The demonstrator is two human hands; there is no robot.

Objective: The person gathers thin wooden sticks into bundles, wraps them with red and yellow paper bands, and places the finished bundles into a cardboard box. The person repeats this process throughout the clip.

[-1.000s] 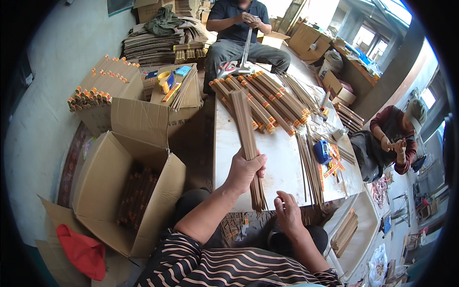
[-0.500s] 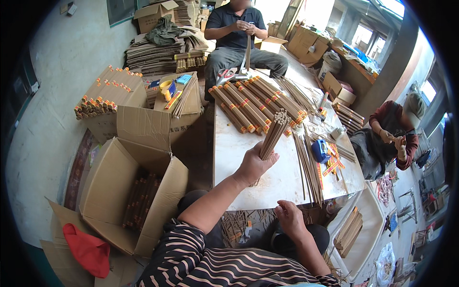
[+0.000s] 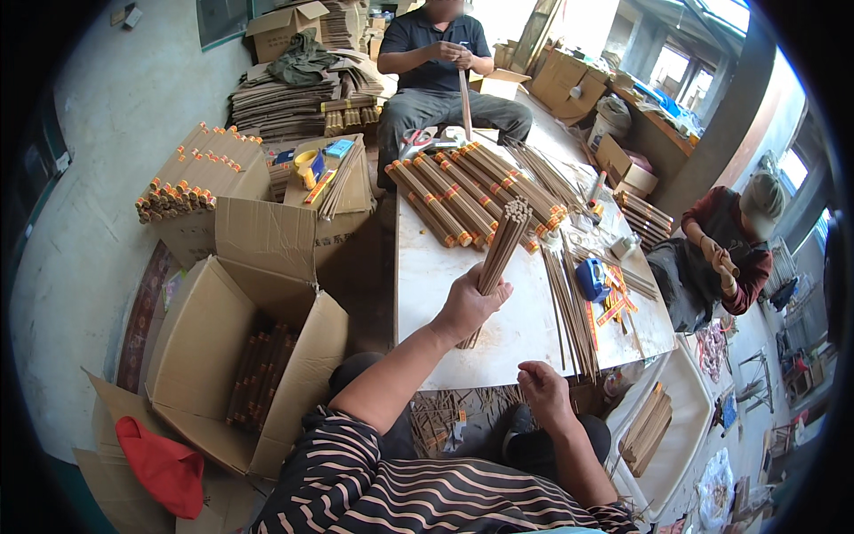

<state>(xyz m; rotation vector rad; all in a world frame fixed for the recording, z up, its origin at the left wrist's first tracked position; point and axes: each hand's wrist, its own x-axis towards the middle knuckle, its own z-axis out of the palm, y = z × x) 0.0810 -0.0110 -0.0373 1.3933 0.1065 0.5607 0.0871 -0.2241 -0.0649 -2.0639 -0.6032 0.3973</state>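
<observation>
My left hand (image 3: 467,307) is wrapped round a bundle of thin brown incense sticks (image 3: 505,245), held tilted with its upper ends leaning away to the right. The lower ends come out below the hand, at or just over the white table (image 3: 436,356). By the table's front edge, my right hand (image 3: 545,396) has loosely bent fingers and nothing visible in it. Beyond the held bundle lie several finished bundles (image 3: 463,196) with red and yellow bands. Loose sticks (image 3: 574,316) lie to the right, beside a blue tape dispenser (image 3: 592,279) and red-yellow paper strips (image 3: 616,298).
An open carton (image 3: 191,356) with banded bundles inside stands at my left; a red cloth (image 3: 160,467) lies near it. More bundles (image 3: 200,165) are stacked behind. A white tub (image 3: 685,427) holding sticks is at my right. Two co-workers sit at the far side and right.
The left hand and its bundle have dropped slightly toward me. My right hand has shifted a little, its fingers somewhat more bent. The co-worker on the right has moved their hands.
</observation>
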